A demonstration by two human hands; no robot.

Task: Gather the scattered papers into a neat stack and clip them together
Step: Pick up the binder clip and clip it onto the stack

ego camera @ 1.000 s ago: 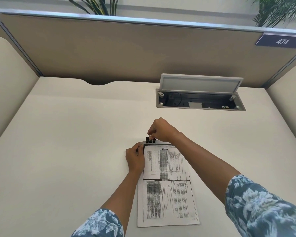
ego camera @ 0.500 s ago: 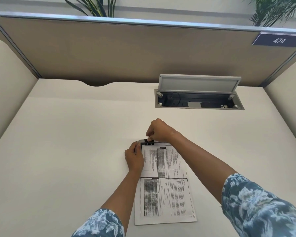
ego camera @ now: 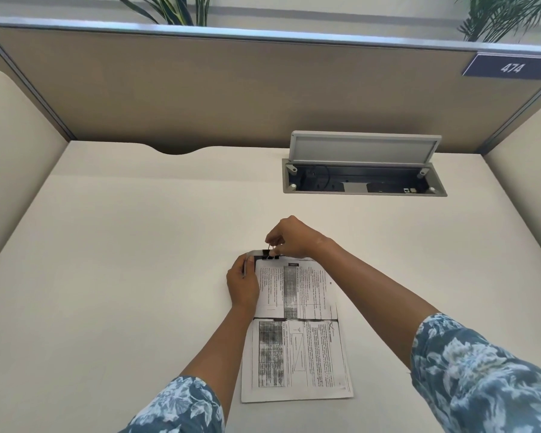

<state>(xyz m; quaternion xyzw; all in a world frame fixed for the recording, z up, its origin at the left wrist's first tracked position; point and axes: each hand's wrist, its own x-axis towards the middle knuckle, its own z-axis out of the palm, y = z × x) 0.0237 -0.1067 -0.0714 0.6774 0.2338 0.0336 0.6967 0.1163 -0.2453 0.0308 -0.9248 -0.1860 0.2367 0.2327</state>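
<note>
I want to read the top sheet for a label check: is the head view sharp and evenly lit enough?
Head view: soft, even light, no glare on the paper stack; print is too small and smeared to read; wide-angle bending bows the partition; the binder clip shows under the right hand, with the left hand alongside.

Binder clip (ego camera: 270, 255) handle apparently raised now — right hand (ego camera: 289, 237) higher.
</note>
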